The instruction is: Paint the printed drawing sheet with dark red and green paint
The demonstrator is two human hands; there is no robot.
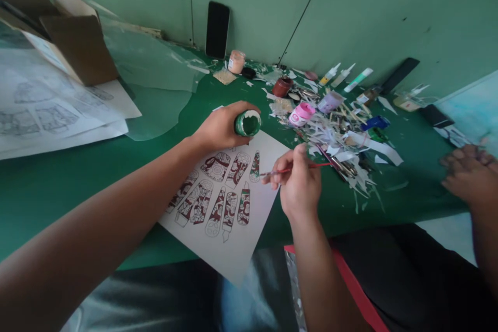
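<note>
My left hand (220, 127) is wrapped round a small open jar of green paint (248, 123), tilted so its mouth faces me, above the top of a white sheet (233, 257). Between the fingers of my right hand (299, 181) is a thin red paintbrush (291, 169), its tip pointing left over the sheet. Printed outlines of tube-like and bag-like shapes (218, 167) cover the paper, many parts filled in dark red and a few in green. The brush tip is close to a narrow shape (254, 166) at the upper right; whether it touches the paper I cannot tell.
Open pink (302, 114) and dark red (282, 86) paint jars stand among paper scraps (342, 140) on the right. A phone (217, 30) leans on the wall. An open cardboard box (78, 46) and printed sheets (46, 109) lie left. Another person's hands (470, 171) rest at far right.
</note>
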